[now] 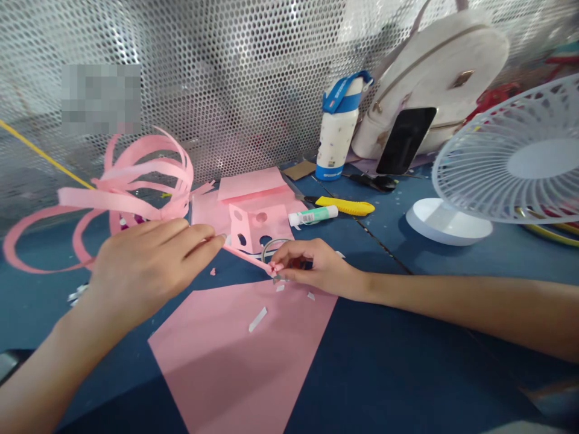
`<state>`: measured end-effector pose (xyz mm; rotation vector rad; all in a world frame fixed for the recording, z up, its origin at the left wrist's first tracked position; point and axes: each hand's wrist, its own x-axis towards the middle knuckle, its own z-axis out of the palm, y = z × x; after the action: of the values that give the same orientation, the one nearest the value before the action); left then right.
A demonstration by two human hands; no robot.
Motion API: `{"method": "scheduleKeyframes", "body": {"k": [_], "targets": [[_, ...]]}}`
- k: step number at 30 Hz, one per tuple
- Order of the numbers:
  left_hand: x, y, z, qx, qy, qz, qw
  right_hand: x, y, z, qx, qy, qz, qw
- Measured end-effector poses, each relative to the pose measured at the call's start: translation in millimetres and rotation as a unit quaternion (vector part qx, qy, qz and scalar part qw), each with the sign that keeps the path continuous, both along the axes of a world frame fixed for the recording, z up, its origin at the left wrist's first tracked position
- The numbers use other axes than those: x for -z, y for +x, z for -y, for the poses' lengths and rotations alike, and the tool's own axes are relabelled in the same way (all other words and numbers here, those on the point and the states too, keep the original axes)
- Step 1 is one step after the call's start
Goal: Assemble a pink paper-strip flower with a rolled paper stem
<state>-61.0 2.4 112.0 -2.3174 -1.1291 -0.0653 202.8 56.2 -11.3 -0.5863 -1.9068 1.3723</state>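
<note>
My left hand (149, 265) pinches one end of a narrow pink paper strip (246, 257) above the blue table (407, 361). My right hand (312, 265) pinches the strip's other end, where the paper is folded into a small wad, with a roll of clear tape (274, 244) just behind its fingers. Below both hands lies a large pink paper sheet (239, 355) with small white scraps on it. A bundle of curled pink strips (140, 175) rises behind my left hand.
Pink sheets with punched holes (253, 220), a glue stick (313, 216) and a yellow utility knife (346, 206) lie behind. A white bottle (337, 129), a white bag (434, 78) with a phone (404, 140) and a white desk fan (502, 163) stand at the right. Perforated metal wall (235, 72) at the back.
</note>
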Motion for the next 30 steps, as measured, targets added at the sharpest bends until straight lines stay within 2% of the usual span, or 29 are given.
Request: {"method": "scheduleKeyframes", "body": {"k": [7,11,13,15,17,21,24,26,30], "targets": [[-3.0,-3,-1,0.003,0.012,0.001,1.000,1.4,1,1,0.004,-0.025,-0.008,1.000],[-3.4,-4,-1,0.025,0.037,-0.043,0.998,2.3,0,0,0.019,-0.025,-0.018,0.999],[-0.1,-4,1,0.009,0.028,-0.076,0.997,1.8,-1,0,0.027,-0.018,-0.011,0.999],[5.7,-5,2,-0.027,-0.011,-0.091,0.995,1.5,-1,-1,0.029,-0.014,-0.009,0.999],[12.7,-7,2,-0.048,-0.072,-0.065,0.994,2.0,-1,-1,0.024,-0.018,-0.019,0.999],[25.5,-8,0,-0.031,-0.161,-0.015,0.986,5.1,-1,-2,0.016,-0.030,-0.032,0.999],[35.2,-2,-6,-0.017,-0.181,-0.035,0.983,6.3,-1,-2,0.006,-0.035,-0.035,0.999],[43.6,5,-12,0.019,-0.177,-0.037,0.983,6.0,-1,-1,0.002,-0.034,-0.037,0.999],[63.0,19,-19,0.080,-0.138,-0.008,0.987,4.2,-1,-2,0.019,-0.008,-0.017,1.000]]}}
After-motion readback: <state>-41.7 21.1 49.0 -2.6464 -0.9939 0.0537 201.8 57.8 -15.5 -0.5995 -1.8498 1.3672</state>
